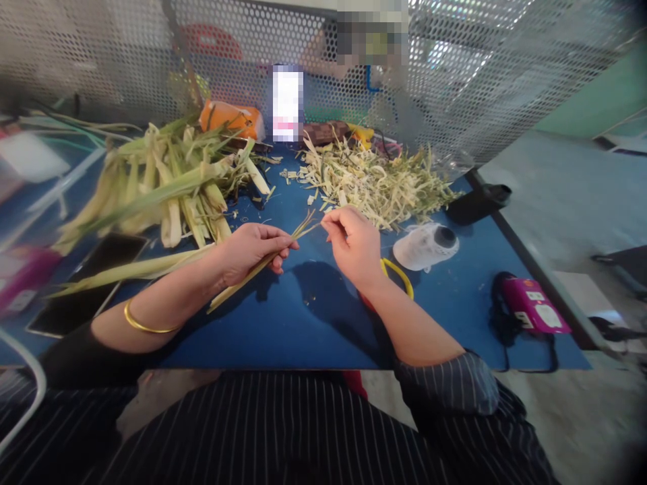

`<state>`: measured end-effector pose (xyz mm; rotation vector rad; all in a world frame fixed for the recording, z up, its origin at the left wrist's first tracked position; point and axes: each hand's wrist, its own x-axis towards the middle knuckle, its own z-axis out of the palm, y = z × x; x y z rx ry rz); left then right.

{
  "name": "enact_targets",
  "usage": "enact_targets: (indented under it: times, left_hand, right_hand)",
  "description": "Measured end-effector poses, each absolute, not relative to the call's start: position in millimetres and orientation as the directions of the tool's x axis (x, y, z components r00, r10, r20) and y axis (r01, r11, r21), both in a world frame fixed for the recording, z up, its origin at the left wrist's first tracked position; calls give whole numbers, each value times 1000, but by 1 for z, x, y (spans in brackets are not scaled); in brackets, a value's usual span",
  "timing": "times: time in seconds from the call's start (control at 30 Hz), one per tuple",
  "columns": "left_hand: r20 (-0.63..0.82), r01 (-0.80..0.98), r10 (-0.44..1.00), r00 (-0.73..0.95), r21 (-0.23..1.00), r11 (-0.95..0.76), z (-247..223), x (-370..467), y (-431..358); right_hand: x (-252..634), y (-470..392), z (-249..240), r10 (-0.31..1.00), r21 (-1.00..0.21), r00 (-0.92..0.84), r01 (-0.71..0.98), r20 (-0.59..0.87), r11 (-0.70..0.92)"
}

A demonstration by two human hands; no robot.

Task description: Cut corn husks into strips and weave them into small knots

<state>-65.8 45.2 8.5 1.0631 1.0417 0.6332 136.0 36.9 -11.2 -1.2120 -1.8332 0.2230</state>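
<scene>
In my left hand is a thin, pale green plant stalk, gripped between thumb and fingers. Its lower end slants down to the left, and its far end splits into fine strands. My right hand is closed in a pinch at the tip of one of these strands. Beyond my left hand lies a heap of long, pale green leafy stalks. Past my right hand is a loose pile of shredded plant scraps. A yellow-handled tool, possibly scissors, is partly hidden behind my right wrist.
A white thread spool lies right of my right hand, near a black cylinder. A magenta box with cables sits at the blue table's right edge. A lit phone stands before the perforated screen. A dark tablet-like slab lies left.
</scene>
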Motion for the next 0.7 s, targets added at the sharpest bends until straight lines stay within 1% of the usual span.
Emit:
enact_targets:
  times: [0.17, 0.3, 0.37, 0.47, 0.53, 0.6, 0.67, 0.7]
  left_hand:
    - [-360, 76, 847, 392, 930, 361, 12, -65, 45]
    - [-325, 158, 873, 364, 945, 286, 11, -66, 45]
    - [-287, 217, 886, 365, 951, 218, 11, -67, 45]
    - [-247, 356, 897, 367, 928, 109, 11, -67, 43]
    - [-210, 485, 901, 380, 875, -1, 13, -67, 41]
    - [-141, 600, 897, 419, 784, -157, 15, -67, 40]
    - [-66, 663, 869, 490, 676, -323, 15, -67, 39]
    - [-38, 668, 844, 534, 631, -394, 15, -68, 38]
  right_hand:
    - [137, 37, -10, 779, -553, -78, 660, 622, 508]
    - [139, 37, -7, 739, -524, -59, 668, 671, 529]
    - [139, 36, -5, 706, -479, -90, 674, 702, 562]
    - [139, 33, -3, 639, -367, -191, 683, 745, 632]
    - [139, 31, -3, 588, -280, -262, 687, 766, 671]
    - [138, 30, -3, 546, -207, -319, 688, 775, 695]
    - [137, 30, -3, 542, -181, -348, 691, 765, 700]
    - [137, 31, -3, 557, -195, -345, 694, 755, 693]
